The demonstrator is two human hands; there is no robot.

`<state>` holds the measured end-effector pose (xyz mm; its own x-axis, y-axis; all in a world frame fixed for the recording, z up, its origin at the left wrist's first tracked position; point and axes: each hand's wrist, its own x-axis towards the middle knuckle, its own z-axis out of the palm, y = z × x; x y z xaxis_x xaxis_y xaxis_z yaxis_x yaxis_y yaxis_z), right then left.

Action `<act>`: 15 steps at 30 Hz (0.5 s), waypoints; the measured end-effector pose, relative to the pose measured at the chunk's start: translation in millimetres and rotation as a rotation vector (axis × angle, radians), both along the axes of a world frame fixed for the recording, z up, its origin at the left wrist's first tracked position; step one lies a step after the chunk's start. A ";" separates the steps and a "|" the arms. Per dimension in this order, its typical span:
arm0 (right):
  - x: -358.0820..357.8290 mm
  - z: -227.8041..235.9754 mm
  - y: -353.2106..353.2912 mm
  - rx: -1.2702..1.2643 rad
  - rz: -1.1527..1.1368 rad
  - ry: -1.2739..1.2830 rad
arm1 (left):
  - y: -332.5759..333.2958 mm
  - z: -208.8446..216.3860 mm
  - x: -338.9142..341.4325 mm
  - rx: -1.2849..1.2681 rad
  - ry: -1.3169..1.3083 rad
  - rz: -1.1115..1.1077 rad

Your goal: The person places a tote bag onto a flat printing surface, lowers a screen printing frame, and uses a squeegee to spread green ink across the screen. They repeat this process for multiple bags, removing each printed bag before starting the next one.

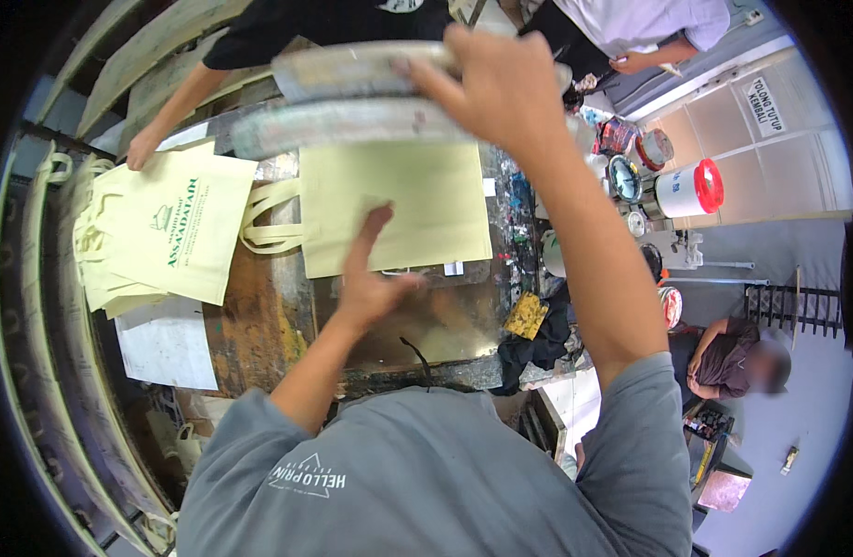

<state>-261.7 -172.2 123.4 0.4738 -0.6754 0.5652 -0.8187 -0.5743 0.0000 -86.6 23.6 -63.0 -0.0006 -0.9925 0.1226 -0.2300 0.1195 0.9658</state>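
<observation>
My right hand is up at the far side of the worktable, its fingers closed at the edge of a raised screen-printing frame. The frame is blurred by motion and seen nearly edge-on, with pale, paint-stained bars. Below it a blank cream tote bag lies flat, its handles pointing left. My left hand is over the bag's near edge, fingers apart and slightly blurred, holding nothing. Whether it touches the cloth I cannot tell. At the left, printed cream tote bags with a green design lie in a stack.
Another person's hand rests at the printed bags. Paint tubs, one a white tub with a red lid, crowd the right side. A yellow sponge and dark cloth lie near the table's right edge. Drying racks stand left.
</observation>
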 end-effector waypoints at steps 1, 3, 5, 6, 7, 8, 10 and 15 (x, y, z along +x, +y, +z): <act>-5.5 -8.4 17.6 0.069 -0.005 0.067 | 5.7 25.7 28.5 0.037 0.344 0.072; -11.2 -31.0 59.0 0.380 0.007 0.219 | 22.8 54.4 64.8 0.135 0.874 0.178; -22.6 -72.4 81.8 0.459 0.001 0.284 | 39.7 55.9 71.5 0.329 1.093 0.196; -24.6 -95.1 86.4 0.484 -0.003 0.222 | 55.3 42.9 71.9 0.465 1.108 0.198; -24.2 -111.4 91.9 0.516 0.000 0.210 | 69.4 0.6 81.9 0.548 1.071 0.247; -27.0 -127.2 95.4 0.542 -0.005 0.199 | 71.9 -11.3 82.6 0.587 1.068 0.238; -26.0 -134.5 103.4 0.618 -0.002 0.221 | 76.2 -37.4 82.9 0.629 1.051 0.219; -20.6 -170.3 146.4 0.638 -0.011 0.304 | 76.8 -59.7 81.0 0.723 0.984 0.274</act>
